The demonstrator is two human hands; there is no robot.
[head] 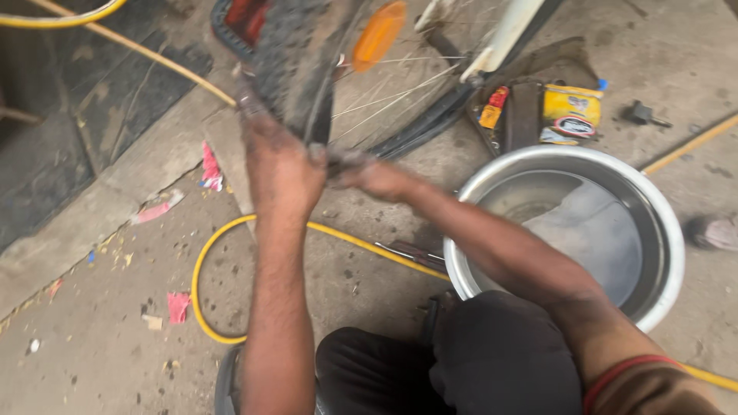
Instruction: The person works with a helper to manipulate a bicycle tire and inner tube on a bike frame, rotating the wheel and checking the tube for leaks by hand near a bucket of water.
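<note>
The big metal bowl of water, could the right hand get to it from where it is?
Probably yes. The right hand grips the bicycle tyre alongside the left hand, but the metal bowl sits open just beside the right forearm, with nothing lying between them.

A roadside bicycle repair spot is suggested. A bare, stained concrete floor [108, 323] littered with scraps is seen at lower left, a spoked bicycle wheel [400, 84] at top centre, a water-filled metal basin [661, 207] at right, a yellow hose [201, 269] across the centre, and small repair packets [570, 114] at upper right.
</note>
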